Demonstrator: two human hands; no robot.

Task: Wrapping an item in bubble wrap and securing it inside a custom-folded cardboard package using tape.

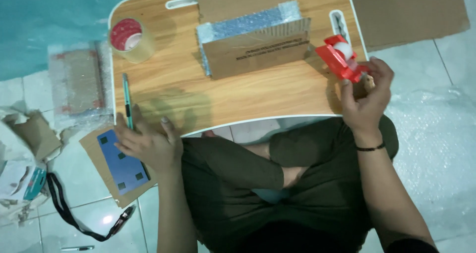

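Fingers of my right hand [366, 96] are curled around the red plastic tape dispenser [342, 59], gripping it by its handle just past the right edge of the low wooden lap table [238, 99], with the roll end tilted up and toward the open brown cardboard box lined with bubble wrap [255, 42]. I judge I hold it this way to keep the tape end facing the box, which stands near the table's far edge. My right wrist is bent upward, the forearm running back along my crossed legs. My left hand [146, 144] rests at the near left corner of the table, fingers spread and loosely open, holding nothing; the fingertips lie just beside the slim teal pen [128, 101], and the palm partly covers the blue rectangular card on a brown cardboard sheet [124, 168] on the floor. A roll of clear packing tape with a red core [131, 38] stands on the table's far left corner, well apart from both hands.
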